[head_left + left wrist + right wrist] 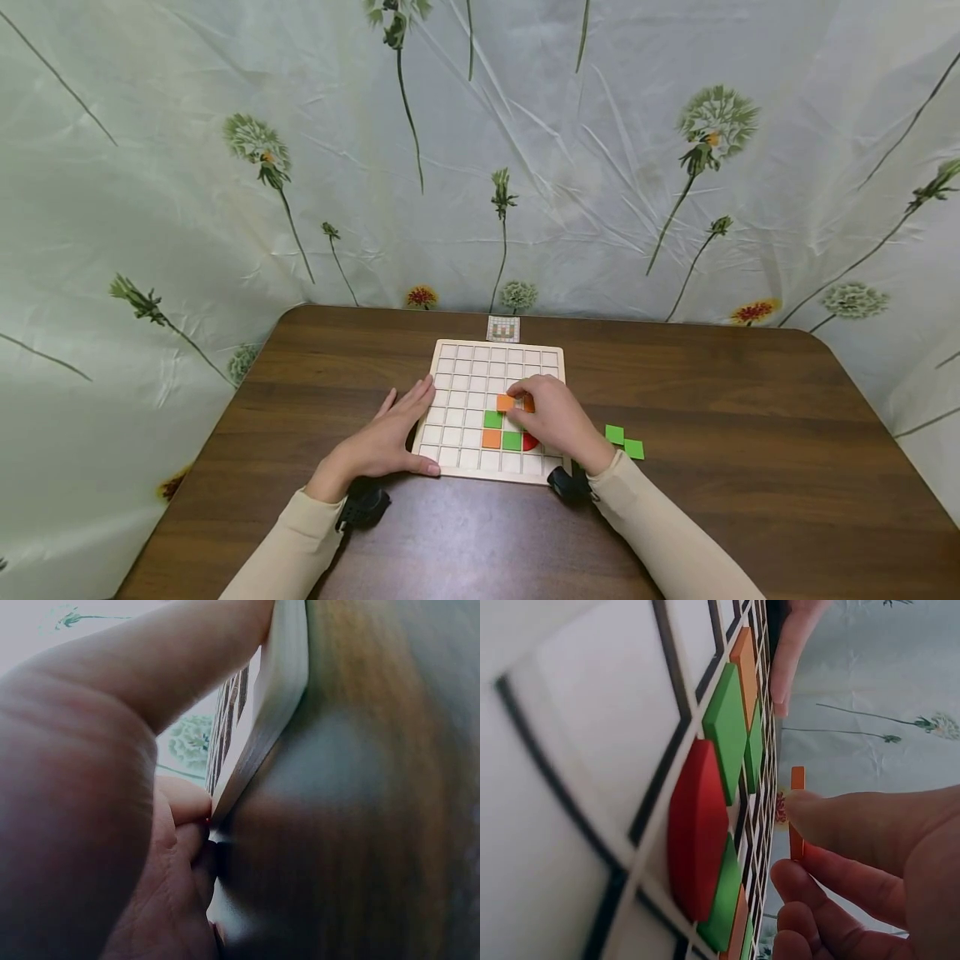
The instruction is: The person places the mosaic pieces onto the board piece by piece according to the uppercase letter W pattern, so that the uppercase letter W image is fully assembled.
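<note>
One orange tile faces up, level, pinched by right hand.

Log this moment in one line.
Left hand: touching edges of grid board | right hand: pinching orange tile above board | on board: red piece, green squares, orange squares | right of board: two green tiles

held tile: orange | board: cream, gridded | table: brown, wood-grained

Orange square tile is held flat above the pale gridded board; green tiles and a red, apparently rounded piece are set on it
</note>
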A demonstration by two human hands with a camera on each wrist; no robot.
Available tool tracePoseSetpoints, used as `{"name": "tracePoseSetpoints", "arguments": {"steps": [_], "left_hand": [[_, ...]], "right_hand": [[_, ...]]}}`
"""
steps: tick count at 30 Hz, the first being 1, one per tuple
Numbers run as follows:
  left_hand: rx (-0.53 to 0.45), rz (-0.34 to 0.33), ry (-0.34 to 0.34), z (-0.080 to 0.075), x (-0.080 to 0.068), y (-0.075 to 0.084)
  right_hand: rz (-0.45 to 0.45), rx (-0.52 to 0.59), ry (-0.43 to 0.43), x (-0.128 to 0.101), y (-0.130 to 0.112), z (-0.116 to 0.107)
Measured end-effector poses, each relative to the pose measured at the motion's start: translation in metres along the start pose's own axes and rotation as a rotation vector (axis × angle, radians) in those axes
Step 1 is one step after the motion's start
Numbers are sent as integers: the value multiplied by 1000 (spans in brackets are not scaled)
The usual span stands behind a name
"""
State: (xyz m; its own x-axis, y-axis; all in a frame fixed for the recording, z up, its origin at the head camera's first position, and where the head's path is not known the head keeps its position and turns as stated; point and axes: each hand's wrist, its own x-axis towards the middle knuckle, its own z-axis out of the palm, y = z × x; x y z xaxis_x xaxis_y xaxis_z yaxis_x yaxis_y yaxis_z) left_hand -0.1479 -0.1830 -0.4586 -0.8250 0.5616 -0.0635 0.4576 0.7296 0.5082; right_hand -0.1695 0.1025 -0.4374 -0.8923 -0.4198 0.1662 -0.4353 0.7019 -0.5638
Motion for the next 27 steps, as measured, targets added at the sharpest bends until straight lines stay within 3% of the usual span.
{"name": "tracePoseSetpoints", "arguments": {"steps": [27], "left_hand": [[-2, -1, 0, 1, 0, -1]], "right_hand": [[26, -16, -26, 15, -6, 12]]}}
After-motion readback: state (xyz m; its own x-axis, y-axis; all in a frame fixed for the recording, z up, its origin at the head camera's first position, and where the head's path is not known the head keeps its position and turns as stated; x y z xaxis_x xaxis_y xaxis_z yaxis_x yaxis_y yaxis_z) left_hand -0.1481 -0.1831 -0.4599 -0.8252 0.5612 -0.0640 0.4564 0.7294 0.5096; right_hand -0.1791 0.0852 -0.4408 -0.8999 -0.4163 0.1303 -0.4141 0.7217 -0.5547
